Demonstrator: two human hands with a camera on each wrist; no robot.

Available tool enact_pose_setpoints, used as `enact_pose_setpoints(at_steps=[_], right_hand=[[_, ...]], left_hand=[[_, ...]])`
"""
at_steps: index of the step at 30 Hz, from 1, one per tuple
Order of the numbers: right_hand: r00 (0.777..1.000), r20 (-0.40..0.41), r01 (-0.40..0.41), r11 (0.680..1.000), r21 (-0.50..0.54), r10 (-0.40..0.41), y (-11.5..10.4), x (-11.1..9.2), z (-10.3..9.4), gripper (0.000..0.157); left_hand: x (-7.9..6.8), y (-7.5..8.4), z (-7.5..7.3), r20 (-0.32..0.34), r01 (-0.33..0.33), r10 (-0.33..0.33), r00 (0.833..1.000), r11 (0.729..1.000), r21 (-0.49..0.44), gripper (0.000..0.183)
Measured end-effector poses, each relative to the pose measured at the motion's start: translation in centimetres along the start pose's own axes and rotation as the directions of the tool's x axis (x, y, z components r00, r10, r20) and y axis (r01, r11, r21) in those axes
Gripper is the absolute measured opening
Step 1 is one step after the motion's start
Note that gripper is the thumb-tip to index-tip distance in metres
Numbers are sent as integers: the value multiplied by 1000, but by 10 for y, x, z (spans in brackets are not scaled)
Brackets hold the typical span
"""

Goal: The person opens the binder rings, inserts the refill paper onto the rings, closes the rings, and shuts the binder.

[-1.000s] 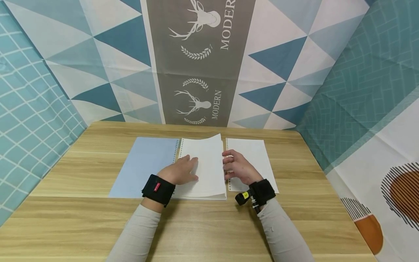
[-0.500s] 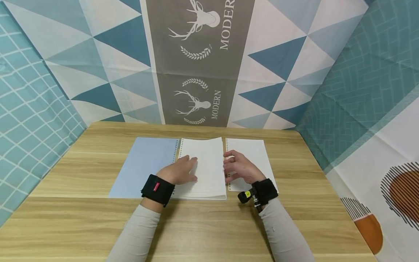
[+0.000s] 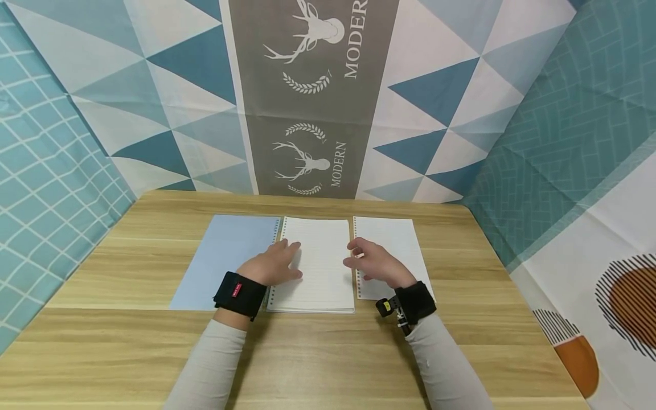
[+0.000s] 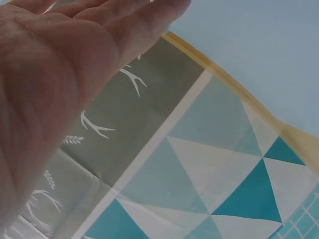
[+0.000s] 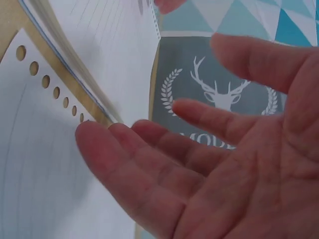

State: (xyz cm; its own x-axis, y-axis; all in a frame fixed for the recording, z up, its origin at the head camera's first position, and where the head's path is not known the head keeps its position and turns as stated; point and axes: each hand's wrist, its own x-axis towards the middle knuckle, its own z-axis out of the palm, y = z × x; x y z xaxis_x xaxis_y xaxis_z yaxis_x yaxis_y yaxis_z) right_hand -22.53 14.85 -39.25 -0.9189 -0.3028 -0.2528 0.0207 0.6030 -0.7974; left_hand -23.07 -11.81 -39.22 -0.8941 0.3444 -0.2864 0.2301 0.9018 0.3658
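Note:
A stack of white lined loose-leaf paper [image 3: 323, 267] with punched holes along its left edge lies at the middle of the table. Over its left side is my left hand [image 3: 271, 263], fingers spread; whether it touches the paper I cannot tell. Just past the stack's right edge hovers my right hand [image 3: 376, 262], fingers loosely bent and nothing between them. Beneath that hand lies a separate punched lined sheet [image 3: 394, 239], and its row of holes shows in the right wrist view. To the left of the stack sits a pale blue cover [image 3: 230, 250] with holes on its right edge.
The wooden table [image 3: 318, 364] runs up to a patterned cloth backdrop [image 3: 307, 114] at the back. More patterned cloth hangs on the left and right sides. Both wrists wear black bands [image 3: 240, 294].
The top sheet's lifted upper right corner has come down flat on the stack. My left hand has shifted slightly left, and my right hand's fingers have changed their bend.

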Motion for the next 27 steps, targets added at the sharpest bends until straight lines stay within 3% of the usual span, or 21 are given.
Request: enact_pose_setpoints(at_steps=[9, 14, 17, 19, 23, 27], right_hand=[[995, 14, 100, 966, -238, -100, -16, -6, 15, 49], [976, 57, 219, 907, -359, -212, -26, -9, 29, 49], [947, 115, 319, 829, -459, -301, -32, -12, 42, 48], [924, 159, 377, 757, -534, -347, -36, -16, 51, 48], [875, 257, 466, 574, -673, -410, -47, -26, 72, 49], [791, 350, 568, 388, -726, -502, -52, -32, 92, 50]], left_hand=[[4, -8, -1, -22, -13, 14, 1000, 1000, 19, 75], [5, -10, -2, -31, -3, 4, 1000, 1000, 31, 75], [4, -12, -1, -43, -3, 5, 999, 999, 32, 73], [5, -14, -1, -52, -9, 11, 999, 999, 37, 71], [7, -18, 1, -82, -20, 25, 996, 998, 59, 69], [11, -24, 4, -120, -34, 42, 992, 997, 68, 68]])
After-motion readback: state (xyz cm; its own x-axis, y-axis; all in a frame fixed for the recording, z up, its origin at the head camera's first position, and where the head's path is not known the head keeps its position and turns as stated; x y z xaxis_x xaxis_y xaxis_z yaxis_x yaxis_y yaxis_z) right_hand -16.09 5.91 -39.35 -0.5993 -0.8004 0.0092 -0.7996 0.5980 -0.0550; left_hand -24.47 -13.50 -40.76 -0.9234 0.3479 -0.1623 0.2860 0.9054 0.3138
